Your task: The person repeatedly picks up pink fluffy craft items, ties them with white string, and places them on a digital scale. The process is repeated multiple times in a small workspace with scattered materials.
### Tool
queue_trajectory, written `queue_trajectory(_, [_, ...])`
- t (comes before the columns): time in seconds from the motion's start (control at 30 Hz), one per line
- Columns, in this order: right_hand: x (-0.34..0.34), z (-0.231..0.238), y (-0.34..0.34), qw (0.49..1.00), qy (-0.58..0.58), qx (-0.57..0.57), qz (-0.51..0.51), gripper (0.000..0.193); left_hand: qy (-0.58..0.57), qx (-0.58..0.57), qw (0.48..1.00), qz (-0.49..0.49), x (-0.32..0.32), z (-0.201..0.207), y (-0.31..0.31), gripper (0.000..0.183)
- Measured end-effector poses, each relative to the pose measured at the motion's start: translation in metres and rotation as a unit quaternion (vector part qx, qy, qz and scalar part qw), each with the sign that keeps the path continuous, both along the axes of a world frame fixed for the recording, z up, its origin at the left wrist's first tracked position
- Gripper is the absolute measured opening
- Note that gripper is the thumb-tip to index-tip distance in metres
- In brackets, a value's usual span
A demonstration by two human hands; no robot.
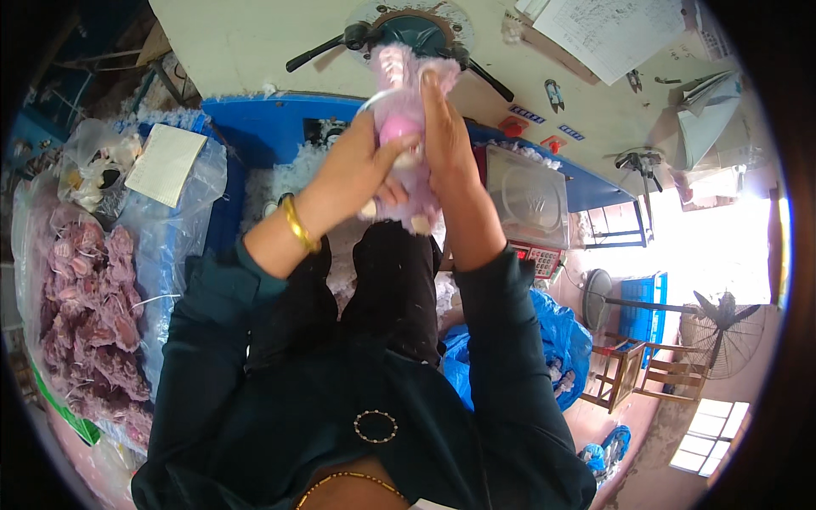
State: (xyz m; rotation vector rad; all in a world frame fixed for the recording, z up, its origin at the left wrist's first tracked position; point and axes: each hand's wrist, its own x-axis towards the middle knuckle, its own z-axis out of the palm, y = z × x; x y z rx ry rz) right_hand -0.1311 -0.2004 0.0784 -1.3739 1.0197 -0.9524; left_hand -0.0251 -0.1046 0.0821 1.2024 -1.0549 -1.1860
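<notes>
A fuzzy pale purple plush toy [398, 100] is held up in both hands over my lap, close to the table's near edge. Two long ear-like pieces point away from me, and a smooth bright pink round part shows in its middle. My left hand [361, 166], with a gold bangle at the wrist, grips the toy's left side, thumb across the front. My right hand [448, 136] is closed along its right side, fingers partly behind the fur. Just beyond the toy, a dark green round fixture [412, 32] with black handles is set in the tabletop.
Purple plush pieces [89, 314] fill a plastic-lined container at left, near a bag [102, 157] of small parts. Papers [608, 34] and snips [554, 95] lie on the table [246, 51]. At right are a scale [540, 257], a blue bag [561, 331] and fans [722, 331].
</notes>
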Motion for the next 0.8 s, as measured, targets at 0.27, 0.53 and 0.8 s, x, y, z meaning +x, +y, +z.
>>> queue_trajectory(0.27, [0.003,-0.013,-0.004,0.998,0.043,-0.041,-0.018,0.073,-0.021,0.044,0.999,-0.018,0.004,-0.001,0.000,0.053])
queue_trajectory(0.53, [-0.021,-0.047,0.029,0.987,-0.023,-0.158,0.015,0.045,-0.063,-0.071,0.995,0.009,-0.022,-0.060,0.019,0.063])
queue_trajectory(0.8, [-0.061,-0.021,0.049,0.965,0.032,-0.199,0.170,0.092,-0.091,-0.087,0.992,0.011,-0.025,-0.049,0.049,0.057])
